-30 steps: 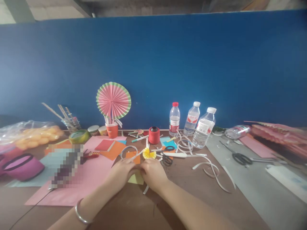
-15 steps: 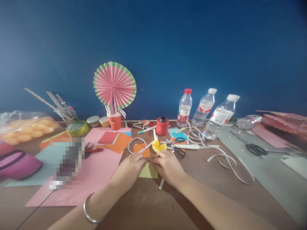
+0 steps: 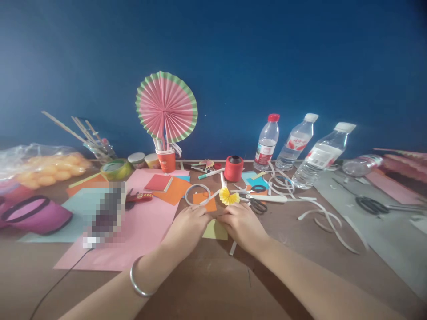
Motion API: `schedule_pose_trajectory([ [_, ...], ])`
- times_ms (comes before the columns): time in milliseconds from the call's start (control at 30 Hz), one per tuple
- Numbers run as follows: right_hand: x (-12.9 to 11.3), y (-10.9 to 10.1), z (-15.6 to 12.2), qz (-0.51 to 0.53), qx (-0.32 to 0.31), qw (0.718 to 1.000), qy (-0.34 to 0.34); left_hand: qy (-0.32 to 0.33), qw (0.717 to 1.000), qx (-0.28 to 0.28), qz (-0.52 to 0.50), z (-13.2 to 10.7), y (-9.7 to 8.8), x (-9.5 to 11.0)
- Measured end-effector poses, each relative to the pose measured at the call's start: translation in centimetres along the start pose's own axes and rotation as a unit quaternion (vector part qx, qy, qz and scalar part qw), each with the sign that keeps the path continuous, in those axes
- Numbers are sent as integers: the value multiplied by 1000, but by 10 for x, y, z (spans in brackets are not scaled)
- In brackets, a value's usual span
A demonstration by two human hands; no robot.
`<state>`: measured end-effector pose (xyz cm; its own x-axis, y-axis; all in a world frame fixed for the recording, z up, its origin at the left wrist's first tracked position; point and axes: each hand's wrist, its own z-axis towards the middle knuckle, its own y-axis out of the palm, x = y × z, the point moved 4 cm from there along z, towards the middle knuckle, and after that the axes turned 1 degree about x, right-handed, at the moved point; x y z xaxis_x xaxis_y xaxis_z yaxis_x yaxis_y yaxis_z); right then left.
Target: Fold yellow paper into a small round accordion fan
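Close together at the middle of the table, my left hand [image 3: 191, 223] and my right hand [image 3: 243, 226] have their fingers bent and closed on the far edge of a pale yellow sheet of paper [image 3: 215, 230]. Their fingertips are partly hidden, and the paper lies low between them. Just beyond my right fingers is a bright yellow pleated paper piece [image 3: 228, 196]. A ring of pale strip [image 3: 197, 194] and an orange paper square [image 3: 206, 202] lie past my left hand. Black-handled scissors [image 3: 257, 205] rest beyond my right hand.
A red thread spool [image 3: 234, 168] stands ahead, with water bottles [image 3: 266, 146] behind to the right. A pleated watermelon fan [image 3: 167, 106] rises from a red paper cup [image 3: 166, 161]. Pink paper [image 3: 147, 235] lies left; pale strips [image 3: 328, 213] curl at right.
The camera view has shifted, so the objects on the table appear farther right and slightly higher. Both hands stay at the yellow paper with little visible change in their grip.
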<state>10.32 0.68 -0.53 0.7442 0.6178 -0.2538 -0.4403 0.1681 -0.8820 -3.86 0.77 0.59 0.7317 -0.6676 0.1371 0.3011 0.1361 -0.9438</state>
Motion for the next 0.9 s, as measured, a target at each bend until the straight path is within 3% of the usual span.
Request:
schedule_pose_trajectory([
  [433, -4, 0, 0, -74, -21, 996, -44, -16, 991, -60, 122, 2, -3, 8],
  [700, -7, -3, 0, -114, -54, 991, -54, -26, 987, -75, 137, -2, -3, 11],
  [900, -8, -5, -1, -87, -22, 995, -39, -39, 995, -47, 84, -1, -1, 8],
])
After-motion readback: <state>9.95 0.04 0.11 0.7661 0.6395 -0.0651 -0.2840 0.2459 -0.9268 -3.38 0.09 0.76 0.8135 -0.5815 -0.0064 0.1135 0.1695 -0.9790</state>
